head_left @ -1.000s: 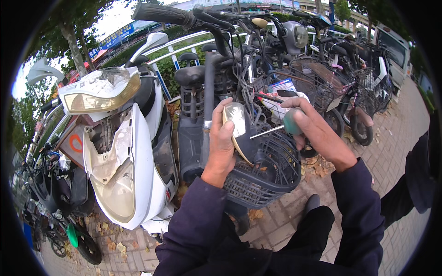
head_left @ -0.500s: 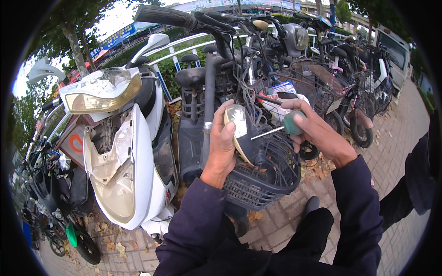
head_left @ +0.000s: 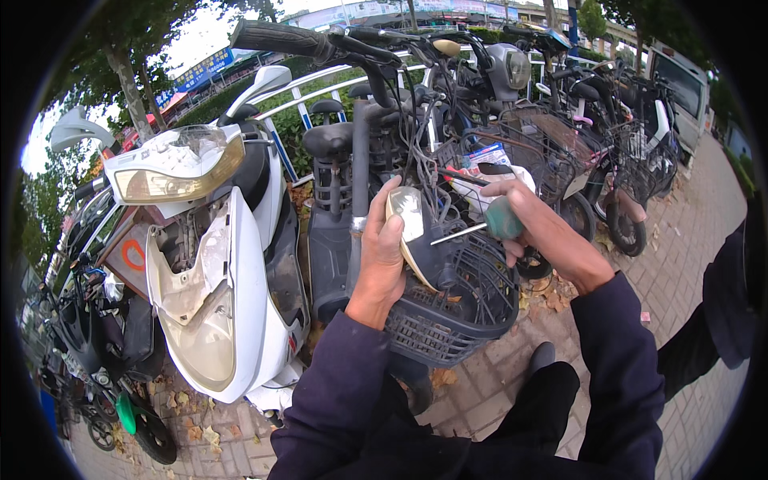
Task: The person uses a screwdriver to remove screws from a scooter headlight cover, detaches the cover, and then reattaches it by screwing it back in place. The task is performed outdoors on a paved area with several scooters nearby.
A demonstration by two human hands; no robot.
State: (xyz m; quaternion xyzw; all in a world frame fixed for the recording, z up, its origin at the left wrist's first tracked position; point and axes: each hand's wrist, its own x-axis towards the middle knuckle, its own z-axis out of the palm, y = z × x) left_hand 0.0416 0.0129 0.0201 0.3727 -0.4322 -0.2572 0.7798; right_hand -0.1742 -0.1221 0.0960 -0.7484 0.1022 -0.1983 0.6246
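My left hand (head_left: 382,254) grips a round headlamp (head_left: 410,226) with a pale lens, held against the front of a dark electric bike just above its black wire basket (head_left: 456,312). My right hand (head_left: 538,228) is closed on a green-handled screwdriver (head_left: 500,220), whose metal shaft points left at the side of the headlamp. A bundle of loose cables (head_left: 424,152) hangs from the handlebar (head_left: 288,36) down behind the lamp.
A white scooter (head_left: 216,264) with its front panel off stands at my left. More parked bikes (head_left: 608,144) with baskets line the right. Dry leaves lie on the brick paving (head_left: 680,264). Another person's dark sleeve (head_left: 732,304) shows at the right edge.
My right hand with the screwdriver has shifted slightly; the tip stays at the side of the headlamp. My left hand keeps its hold.
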